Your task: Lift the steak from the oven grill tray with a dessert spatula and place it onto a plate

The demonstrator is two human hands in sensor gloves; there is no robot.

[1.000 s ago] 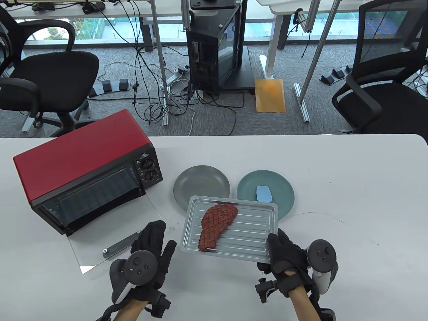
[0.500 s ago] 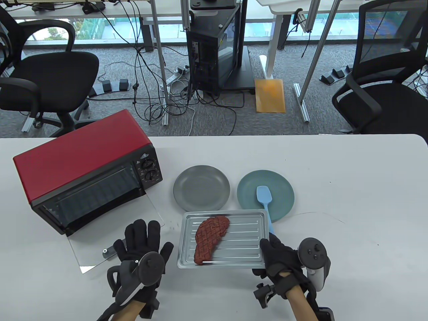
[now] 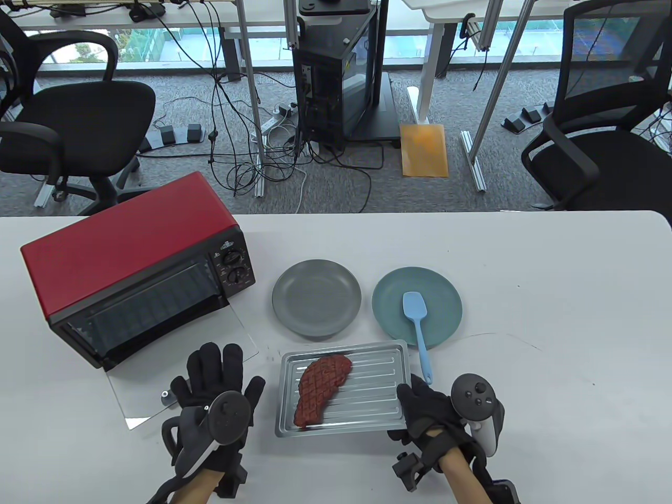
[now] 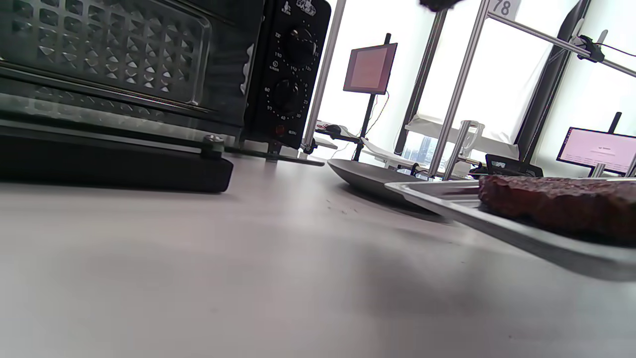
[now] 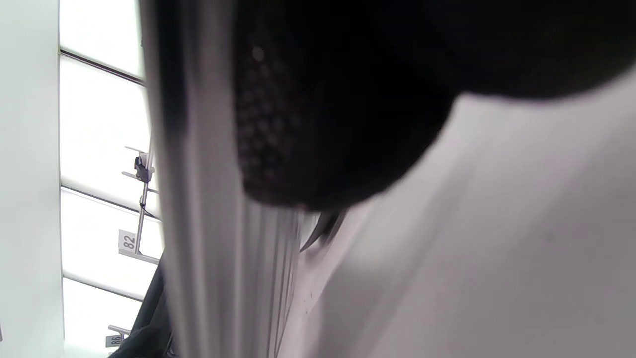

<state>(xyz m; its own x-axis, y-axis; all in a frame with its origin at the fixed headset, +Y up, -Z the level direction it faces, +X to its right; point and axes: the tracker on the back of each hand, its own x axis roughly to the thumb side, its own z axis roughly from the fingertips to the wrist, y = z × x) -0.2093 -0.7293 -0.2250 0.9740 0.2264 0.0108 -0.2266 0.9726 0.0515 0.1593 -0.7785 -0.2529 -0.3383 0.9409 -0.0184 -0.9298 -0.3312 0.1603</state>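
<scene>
While the right hand (image 3: 428, 412) grips the tray (image 3: 386, 362) to steady it, spatula (image 3: 417, 325) at one o'clock, left fingers (image 3: 215, 362) rest wide.

You see a reddish-brown, crosshatch-scored steak (image 3: 321, 388) on a ribbed silver metal oven tray (image 3: 367, 399). A light blue silicone spatula (image 3: 417, 328) lies on a round teal plate (image 3: 446, 299); beside it a round grey plate (image 3: 316, 296). Red-topped black-fronted toaster oven (image 3: 131, 252), white tabletop (image 3: 551, 289), black gloved hands (image 3: 220, 386).
</scene>
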